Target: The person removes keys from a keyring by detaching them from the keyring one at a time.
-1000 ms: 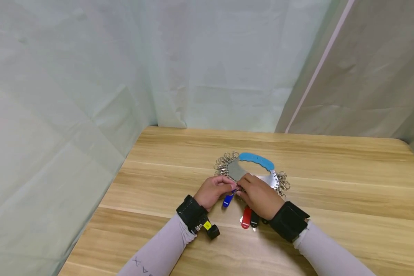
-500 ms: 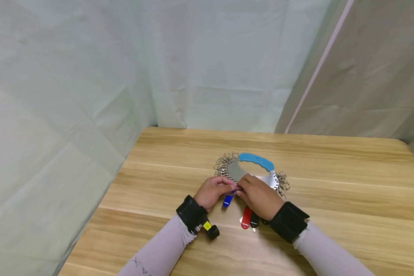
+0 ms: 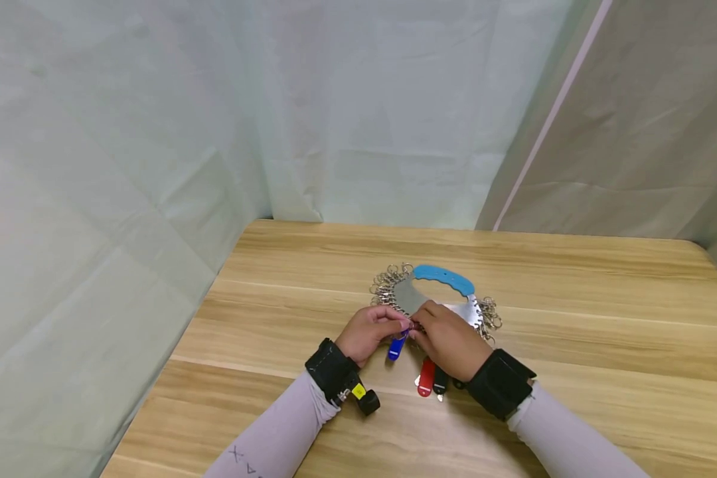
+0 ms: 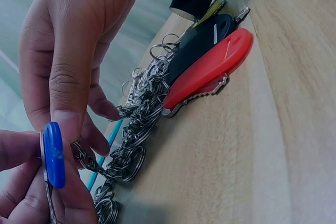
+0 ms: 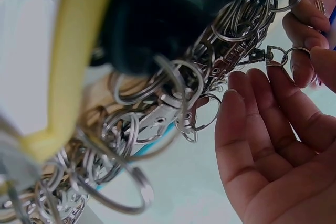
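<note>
My left hand [image 3: 367, 332] pinches a blue key tag [image 4: 54, 156] with its metal key at the fingertips. My right hand [image 3: 451, 340] meets it there, thumb and forefinger pinching a split ring [image 5: 296, 52] on a small swivel clip [image 5: 256, 56]. Whether the blue tag is on that ring cannot be told. Under and beyond both hands lies a curved metal plate [image 3: 410, 297], its edge lined with many clips and rings. A light-blue handle [image 3: 445, 276] spans its far side. The right hand covers part of the plate's near edge.
A red key tag [image 4: 210, 69] and a black key tag [image 4: 202, 45] with keys lie on the wooden table [image 3: 263, 318], just nearer than the plate. Behind a yellow-edged tag, rings crowd the right wrist view. Pale sheeting [image 3: 370, 133] hangs behind the table.
The blue key tag has swung very slightly to the right below the left fingertips. Both hands and the plate stay in nearly the same place.
</note>
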A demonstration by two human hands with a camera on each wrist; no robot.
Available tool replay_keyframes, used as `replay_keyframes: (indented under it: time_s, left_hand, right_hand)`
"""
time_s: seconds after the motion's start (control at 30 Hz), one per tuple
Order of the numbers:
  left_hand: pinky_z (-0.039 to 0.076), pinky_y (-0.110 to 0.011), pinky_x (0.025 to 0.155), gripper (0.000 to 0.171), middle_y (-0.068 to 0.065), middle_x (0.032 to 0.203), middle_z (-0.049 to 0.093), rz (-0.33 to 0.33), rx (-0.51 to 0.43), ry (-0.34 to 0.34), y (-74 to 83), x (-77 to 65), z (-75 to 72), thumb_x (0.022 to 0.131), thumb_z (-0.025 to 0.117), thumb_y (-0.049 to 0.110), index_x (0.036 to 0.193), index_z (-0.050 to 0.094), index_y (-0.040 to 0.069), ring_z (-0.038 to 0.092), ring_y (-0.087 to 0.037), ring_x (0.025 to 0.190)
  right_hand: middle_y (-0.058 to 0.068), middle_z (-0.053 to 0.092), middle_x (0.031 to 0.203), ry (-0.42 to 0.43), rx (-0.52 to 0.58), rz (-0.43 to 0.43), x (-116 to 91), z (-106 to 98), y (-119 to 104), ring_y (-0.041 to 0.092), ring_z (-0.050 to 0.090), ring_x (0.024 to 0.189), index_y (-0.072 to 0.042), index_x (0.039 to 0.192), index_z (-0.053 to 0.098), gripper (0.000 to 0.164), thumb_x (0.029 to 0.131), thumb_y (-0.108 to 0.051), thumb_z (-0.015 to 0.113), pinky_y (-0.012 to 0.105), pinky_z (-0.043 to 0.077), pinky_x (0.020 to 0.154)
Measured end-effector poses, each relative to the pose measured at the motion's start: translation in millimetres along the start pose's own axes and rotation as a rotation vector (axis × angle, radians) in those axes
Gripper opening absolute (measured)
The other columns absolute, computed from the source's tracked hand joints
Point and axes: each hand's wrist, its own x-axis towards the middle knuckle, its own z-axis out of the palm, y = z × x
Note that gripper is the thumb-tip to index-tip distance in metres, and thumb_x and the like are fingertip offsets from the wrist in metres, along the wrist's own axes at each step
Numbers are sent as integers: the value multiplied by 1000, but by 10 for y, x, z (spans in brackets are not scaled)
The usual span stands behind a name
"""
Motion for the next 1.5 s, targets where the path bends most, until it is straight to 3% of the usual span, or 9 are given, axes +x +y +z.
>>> replay_keyframes:
  time_s: [0.4,0.53,0.67,0.83,0.97,1.07,1.27,1.5]
  left_hand:
    - [48,-32,78,21,-16,100,65,23,6,20,11,2,-22,92,57,0,107,57,-15,60,-19,85]
    - [48,-31,75,21,-10,96,63,21,49,45,30,6,-34,92,58,2,107,58,-12,58,-18,83]
    - [48,-34,75,20,-16,97,62,24,90,70,67,1,-49,92,58,3,107,59,-11,57,-18,84]
    - [47,-41,76,19,-24,100,60,74,161,107,116,-4,-83,92,59,2,105,59,-12,56,-21,83]
    - [46,-35,74,17,-19,96,62,119,256,156,133,-1,-114,90,60,2,102,62,-10,56,-20,82]
    - [47,-31,75,15,-16,94,64,144,308,196,91,32,-176,89,62,3,100,63,-7,58,-20,83]
    - [47,-30,72,12,-4,86,65,145,401,248,-69,181,-440,88,66,9,97,67,1,59,-17,79]
    - [46,-31,70,8,-3,85,64,111,485,296,22,185,-617,89,66,11,93,68,5,57,-19,78]
  right_hand:
    - [-2,52,97,-9,23,49,-11,20,14,10,50,81,-11,104,59,17,91,-22,63,30,46,72]
    - [-1,54,99,-13,13,53,-12,22,20,11,52,85,-11,103,60,20,89,-23,66,31,47,75]
    - [0,54,101,-20,6,51,-19,12,22,13,53,87,-10,103,62,23,87,-25,69,33,47,77]
    - [1,54,101,-21,18,34,-14,8,17,14,53,86,-9,101,62,26,83,-23,74,33,47,75]
    - [2,54,100,-20,18,26,-11,13,23,14,52,84,-8,100,63,27,80,-21,76,32,47,73]
    - [2,54,98,-27,14,24,-18,17,31,13,51,81,-9,100,64,27,79,-21,77,31,47,72]
    - [2,54,98,-46,26,31,-21,23,39,14,50,80,-10,101,64,27,80,-22,76,32,46,70]
    - [1,53,97,-42,28,24,-46,28,50,13,49,81,-11,102,64,27,80,-20,76,31,45,69]
